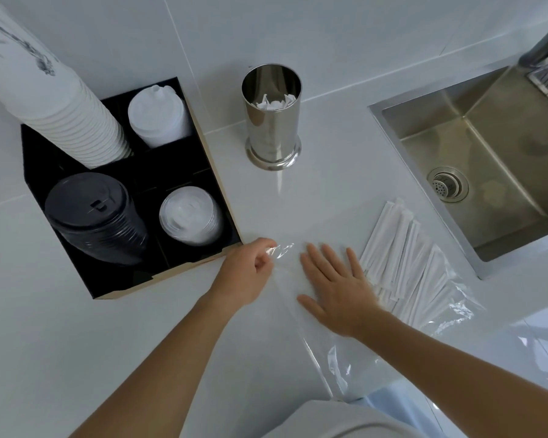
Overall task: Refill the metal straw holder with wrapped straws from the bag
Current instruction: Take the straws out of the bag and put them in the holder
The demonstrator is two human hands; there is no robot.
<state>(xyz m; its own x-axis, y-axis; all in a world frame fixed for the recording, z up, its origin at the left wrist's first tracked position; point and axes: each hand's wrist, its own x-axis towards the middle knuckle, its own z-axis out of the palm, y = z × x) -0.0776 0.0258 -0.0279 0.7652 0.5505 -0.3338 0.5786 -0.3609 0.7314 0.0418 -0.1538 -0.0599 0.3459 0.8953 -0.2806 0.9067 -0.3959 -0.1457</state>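
Observation:
A shiny metal straw holder (272, 121) stands upright on the white counter, with a few wrapped straws low inside it. A clear plastic bag (339, 349) lies flat in front of me, and a pile of white wrapped straws (405, 257) rests in its right part. My left hand (247, 273) pinches the bag's crinkled far-left corner between thumb and fingers. My right hand (336, 286) lies flat on the bag with fingers spread, just left of the straws.
A black organizer (203, 172) at the left holds stacked white cups, white lids, black lids and clear lids. A steel sink (487, 159) is set into the counter at the right, its rim close to the straws. The counter's front edge runs just below the bag.

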